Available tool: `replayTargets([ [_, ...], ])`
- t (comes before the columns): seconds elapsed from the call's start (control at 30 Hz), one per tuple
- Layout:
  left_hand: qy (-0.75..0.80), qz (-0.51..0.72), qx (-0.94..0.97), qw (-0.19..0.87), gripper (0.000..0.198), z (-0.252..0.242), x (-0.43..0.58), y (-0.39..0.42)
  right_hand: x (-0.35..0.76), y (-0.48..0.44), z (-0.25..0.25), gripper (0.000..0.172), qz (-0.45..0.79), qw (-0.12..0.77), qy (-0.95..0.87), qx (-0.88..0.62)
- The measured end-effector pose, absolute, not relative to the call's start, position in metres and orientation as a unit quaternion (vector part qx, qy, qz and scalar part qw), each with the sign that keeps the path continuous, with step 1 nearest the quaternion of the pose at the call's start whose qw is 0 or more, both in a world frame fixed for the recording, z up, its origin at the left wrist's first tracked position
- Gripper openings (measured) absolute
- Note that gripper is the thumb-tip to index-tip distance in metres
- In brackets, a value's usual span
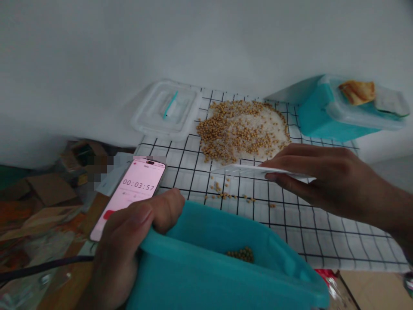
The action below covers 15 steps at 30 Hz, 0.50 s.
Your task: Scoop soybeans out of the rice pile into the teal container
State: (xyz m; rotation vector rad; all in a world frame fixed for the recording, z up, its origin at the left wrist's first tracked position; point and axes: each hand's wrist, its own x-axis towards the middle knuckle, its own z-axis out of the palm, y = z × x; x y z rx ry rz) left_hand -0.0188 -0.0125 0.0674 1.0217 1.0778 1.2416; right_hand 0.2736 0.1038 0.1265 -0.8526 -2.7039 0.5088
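The left hand (pixel 125 245) is closed on the near rim of a teal tub (pixel 206 267), thumb over the edge; a few soybeans (pixel 241 254) lie inside. The right hand (pixel 322 176) pinches a flat white card (pixel 238 171), its edge just below a heap of soybeans and rice (pixel 241 129) on the checked cloth (pixel 322 232) covering the surface. Stray beans (pixel 226 194) lie between card and tub. Beyond the left hand lies a phone (pixel 132 189) showing 00:03:57, and farther off a clear lid (pixel 167 110).
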Motion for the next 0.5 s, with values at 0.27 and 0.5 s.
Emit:
replayTargets([
  [0.27, 0.435, 0.556, 0.386, 0.593, 0.041, 0.065, -0.01, -0.004, 0.268, 0.102, 0.104, 0.027, 0.215, 0.14, -0.924, -0.285],
  [0.5, 0.453, 0.55, 0.385, 0.586, 0.039, 0.067, -0.006, -0.003, 0.262, 0.106, 0.111, 0.017, 0.2, 0.138, -0.93, -0.277],
])
